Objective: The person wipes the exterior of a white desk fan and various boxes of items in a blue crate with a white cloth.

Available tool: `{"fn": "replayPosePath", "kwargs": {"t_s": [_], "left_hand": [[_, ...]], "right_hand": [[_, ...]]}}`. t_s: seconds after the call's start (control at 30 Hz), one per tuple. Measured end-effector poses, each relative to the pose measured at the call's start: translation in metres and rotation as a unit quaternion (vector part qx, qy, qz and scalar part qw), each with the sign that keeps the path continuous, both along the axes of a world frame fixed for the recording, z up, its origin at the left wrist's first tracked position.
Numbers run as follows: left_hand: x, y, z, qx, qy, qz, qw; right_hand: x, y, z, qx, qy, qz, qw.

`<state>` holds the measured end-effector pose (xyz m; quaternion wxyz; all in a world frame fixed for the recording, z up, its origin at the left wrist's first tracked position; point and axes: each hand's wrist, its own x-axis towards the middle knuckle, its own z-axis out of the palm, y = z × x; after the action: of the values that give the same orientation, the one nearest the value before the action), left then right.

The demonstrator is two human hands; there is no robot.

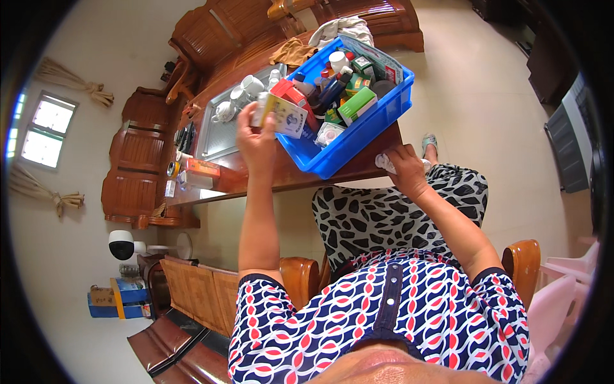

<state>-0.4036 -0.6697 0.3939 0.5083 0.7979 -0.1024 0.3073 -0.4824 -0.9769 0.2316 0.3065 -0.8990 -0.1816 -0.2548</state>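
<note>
My left hand (pixel 259 132) grips a small yellow-and-white printed box (pixel 287 116) at the near left corner of a blue plastic crate (pixel 357 149). A whitish item behind the box is partly hidden by my fingers. Bottles and cartons fill the crate, among them a red box (pixel 295 98), a green-and-white box (pixel 357 105), a white-capped bottle (pixel 338 61) and a white box (pixel 330 134) low in the front. Right of the crate, by the table's edge, my right hand (pixel 406 168) is closed around a crumpled white cloth (pixel 385 163).
The crate stands on a polished wooden table (pixel 235 180). Left of it sits a metal tea tray (pixel 216 139) with white cups (pixel 252 85) and a teapot (pixel 224 112). An orange box (pixel 203 167) and tape rolls (pixel 173 169) lie near the left end. Cloths (pixel 293 52) rest behind.
</note>
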Motion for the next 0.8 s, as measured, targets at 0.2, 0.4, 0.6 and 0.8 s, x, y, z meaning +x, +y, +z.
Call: {"fn": "replayPosePath", "kwargs": {"t_s": [0.2,0.4,0.6,0.8], "left_hand": [[-0.058,-0.036,0.017,-0.341,-0.041,-0.134,0.93],[-0.112,-0.08,-0.041,-0.364,0.124,-0.201,0.901],[-0.131,-0.104,-0.072,-0.47,0.188,-0.266,0.821],[-0.16,-0.104,-0.086,-0.584,0.296,-0.313,0.688]], "right_hand": [[-0.008,-0.02,0.036,0.347,0.168,-0.001,0.923],[-0.028,0.037,0.117,0.497,0.242,0.308,0.774],[-0.048,0.037,0.097,0.542,0.363,0.275,0.706],[-0.057,0.053,0.087,0.486,0.393,0.276,0.73]]}}
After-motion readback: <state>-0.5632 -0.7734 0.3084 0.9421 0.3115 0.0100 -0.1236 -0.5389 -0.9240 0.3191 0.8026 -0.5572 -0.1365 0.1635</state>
